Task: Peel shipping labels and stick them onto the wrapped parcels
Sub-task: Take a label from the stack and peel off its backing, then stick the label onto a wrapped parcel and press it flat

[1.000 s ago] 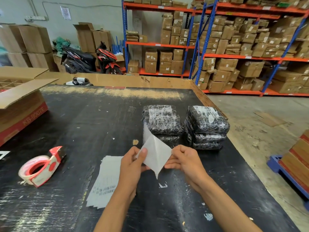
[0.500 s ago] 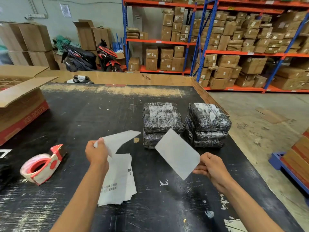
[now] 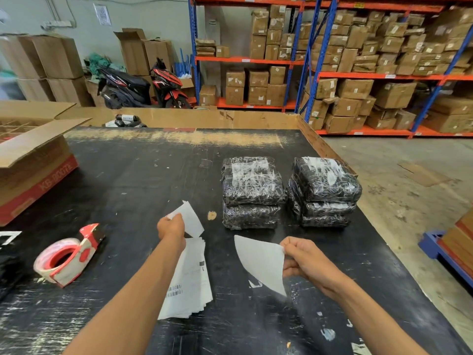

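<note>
My left hand (image 3: 171, 228) pinches a white sheet (image 3: 189, 218) above the stack of shipping labels (image 3: 188, 283) lying on the black table (image 3: 128, 180). My right hand (image 3: 304, 263) pinches the edge of a second white sheet (image 3: 261, 262), which hangs curved over the table. I cannot tell which sheet is the label and which the backing. Two piles of black wrapped parcels stand beyond my hands: the left pile (image 3: 252, 192) and the right pile (image 3: 323, 190), both covered in clear film.
A red and white tape dispenser (image 3: 67, 254) lies at the left. An open cardboard box (image 3: 30, 160) sits at the table's far left. The table's right edge (image 3: 384, 239) drops to the concrete floor. Shelves of cartons stand behind.
My hands pulled the two sheets apart. The left hand went left over the label stack, then a little right; the right hand moved right and its sheet swung down toward the table.
</note>
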